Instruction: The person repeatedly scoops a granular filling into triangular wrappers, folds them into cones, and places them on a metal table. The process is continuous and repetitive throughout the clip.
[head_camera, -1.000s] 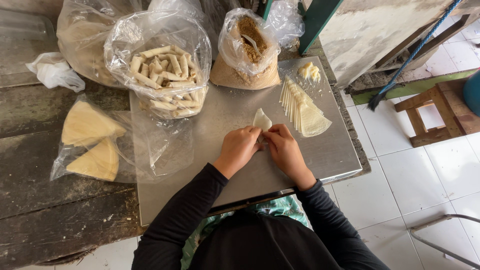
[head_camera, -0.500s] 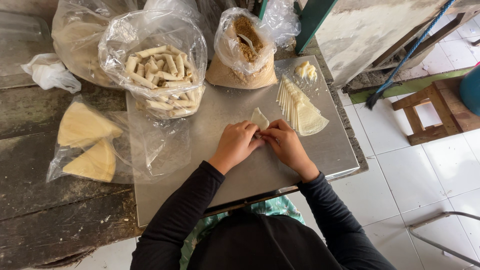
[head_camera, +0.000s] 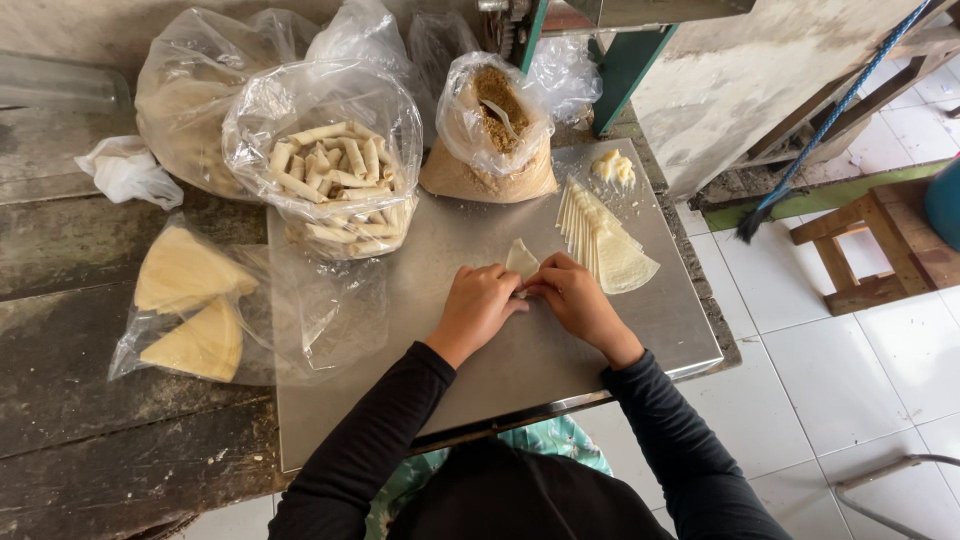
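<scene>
The left hand (head_camera: 478, 303) and the right hand (head_camera: 572, 295) meet over a small pale wrapper (head_camera: 521, 260) on the metal sheet (head_camera: 560, 350). The fingers of both hands are curled down and pinch the near edge of this wrapper; its far corner stands free, pointing away from the person. How tight the hold is I cannot tell, because the fingertips are hidden under the knuckles.

This piece seems to be half rolled: the near part is folded under the fingers, the far tip is not yet wrapped in.

Just to the right lies a fanned stack of flat wrappers (head_camera: 605, 240), so many pieces are left to make. Beyond it there is a small lump of pale paste (head_camera: 613, 166). Behind the hands an open bag of brown crumbly filling (head_camera: 495, 125) stands with a spoon inside. To the left of it, a clear bag of finished rolls (head_camera: 330, 175) is already well filled. Farther left, two wedge-shaped packs of wrappers (head_camera: 190, 310) lie in plastic, apparently unopened, on the dark wooden table (head_camera: 60, 420).
</scene>
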